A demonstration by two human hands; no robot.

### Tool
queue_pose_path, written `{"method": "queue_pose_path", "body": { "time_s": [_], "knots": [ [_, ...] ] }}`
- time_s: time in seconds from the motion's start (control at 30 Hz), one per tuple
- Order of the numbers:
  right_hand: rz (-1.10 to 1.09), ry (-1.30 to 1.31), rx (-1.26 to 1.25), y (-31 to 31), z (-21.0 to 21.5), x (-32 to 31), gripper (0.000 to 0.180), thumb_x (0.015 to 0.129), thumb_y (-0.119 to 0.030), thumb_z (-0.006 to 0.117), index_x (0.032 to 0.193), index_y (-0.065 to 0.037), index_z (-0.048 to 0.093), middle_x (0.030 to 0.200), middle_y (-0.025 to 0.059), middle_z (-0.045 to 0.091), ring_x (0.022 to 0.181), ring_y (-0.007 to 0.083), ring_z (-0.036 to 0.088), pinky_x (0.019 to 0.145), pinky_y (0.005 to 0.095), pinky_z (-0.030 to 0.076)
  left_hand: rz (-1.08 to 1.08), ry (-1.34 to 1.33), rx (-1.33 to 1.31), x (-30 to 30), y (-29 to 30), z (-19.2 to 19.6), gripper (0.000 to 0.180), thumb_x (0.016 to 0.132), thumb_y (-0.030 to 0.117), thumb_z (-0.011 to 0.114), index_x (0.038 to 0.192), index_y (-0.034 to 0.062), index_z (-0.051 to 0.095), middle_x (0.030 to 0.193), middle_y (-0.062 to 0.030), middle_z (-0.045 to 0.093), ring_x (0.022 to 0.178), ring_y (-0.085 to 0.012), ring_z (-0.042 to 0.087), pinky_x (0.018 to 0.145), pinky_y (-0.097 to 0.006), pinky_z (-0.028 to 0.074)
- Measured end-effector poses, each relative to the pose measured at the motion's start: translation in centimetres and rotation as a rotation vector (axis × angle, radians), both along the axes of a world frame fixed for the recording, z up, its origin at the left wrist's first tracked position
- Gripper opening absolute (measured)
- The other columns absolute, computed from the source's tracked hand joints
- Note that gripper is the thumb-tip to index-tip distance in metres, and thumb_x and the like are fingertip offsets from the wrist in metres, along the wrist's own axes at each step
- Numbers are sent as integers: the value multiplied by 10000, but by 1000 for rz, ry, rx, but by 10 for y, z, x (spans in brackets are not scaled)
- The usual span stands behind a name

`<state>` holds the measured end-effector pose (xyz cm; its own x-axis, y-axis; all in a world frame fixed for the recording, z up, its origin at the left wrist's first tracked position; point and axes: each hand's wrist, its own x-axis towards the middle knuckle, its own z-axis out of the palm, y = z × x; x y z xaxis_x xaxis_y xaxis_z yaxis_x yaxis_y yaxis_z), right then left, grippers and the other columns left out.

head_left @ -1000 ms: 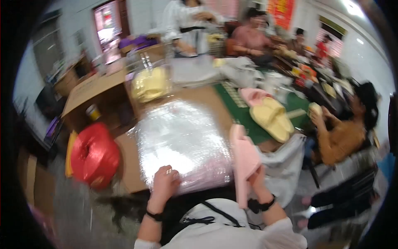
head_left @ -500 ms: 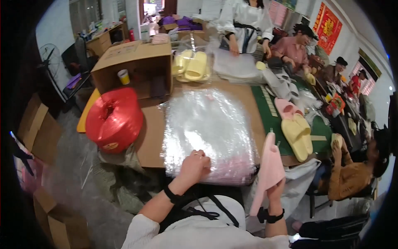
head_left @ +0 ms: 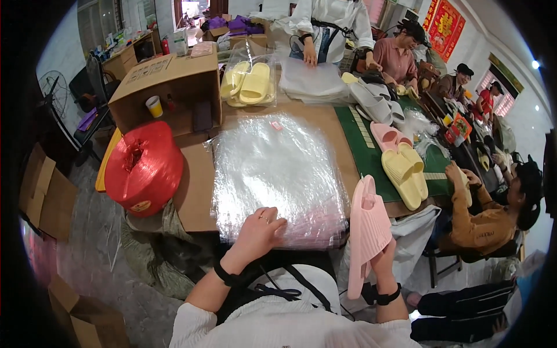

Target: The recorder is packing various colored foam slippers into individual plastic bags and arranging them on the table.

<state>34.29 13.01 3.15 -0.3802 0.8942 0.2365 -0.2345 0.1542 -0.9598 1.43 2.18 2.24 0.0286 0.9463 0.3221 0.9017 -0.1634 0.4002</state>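
In front of me lies a stack of clear plastic bags (head_left: 272,156), shiny and tinted pink along the near edge. My left hand (head_left: 255,235) rests at that near edge, its fingers curled down on the top bag. The fingertips are partly hidden. At the right, my right hand (head_left: 383,258) grips a pink slide slipper (head_left: 371,217), held upright beside the bags with its ribbed strap showing. Whether a second slipper is behind it I cannot tell. Beyond it are a pair of yellow slippers (head_left: 403,174) and a pair of pink slippers (head_left: 390,136) on a green mat (head_left: 351,136).
A red roll of plastic twine (head_left: 145,168) and an open cardboard box (head_left: 162,87) stand at left. Bagged yellow slippers (head_left: 249,84), more clear bags (head_left: 313,81) and grey slippers (head_left: 374,101) lie at the back. A co-worker in brown (head_left: 481,214) sits at right; others work beyond.
The pink slipper has turned from edge-on so that its strap faces me more. My left hand stays at the bags' near edge with its fingers shifted. The whole view has swung slightly.
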Motion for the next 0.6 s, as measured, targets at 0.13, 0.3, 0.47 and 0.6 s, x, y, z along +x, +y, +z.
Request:
{"method": "queue_pose_path", "body": {
  "time_s": [0.13, 0.3, 0.47, 0.6],
  "knots": [
    [-23, -25, 28, -1, -2, 2, 415, 936, 3, 588, 1332, 55, 477, 1279, 134, 597, 1152, 212, 610, 971, 362, 503, 1, -98, 26, -4, -7, -3, 289, 801, 179, 767, 1074, 101, 716, 1193, -125, 657, 1153, -306, 597, 966, -394, 484],
    [-58, -53, 88, -1, 2, 3, 402, 937, -11, 590, 1323, 51, 493, 1261, 132, 610, 1134, 211, 620, 965, 353, 502, 234, -725, -216, -13, 8, 11, 176, 898, 145, 692, 994, 10, 749, 944, -106, 745, 852, -172, 698, 767, -288, 539],
    [-40, -405, 353, -11, 35, -2, 435, 923, -108, 638, 1307, 62, 525, 1290, 169, 612, 1147, 239, 620, 949, 352, 496, 248, -802, -223, -16, 16, 10, 185, 902, 128, 702, 1023, -10, 715, 832, -68, 724, 758, -115, 673, 694, -250, 527],
    [-34, -460, 542, -31, 52, -34, 345, 927, -194, 635, 1203, 13, 623, 1153, 164, 691, 1074, 289, 665, 905, 399, 522, 174, -965, -171, -8, 22, 6, 183, 885, 159, 699, 1026, 44, 714, 817, -90, 731, 729, -149, 692, 678, -279, 529]
  ]
}}
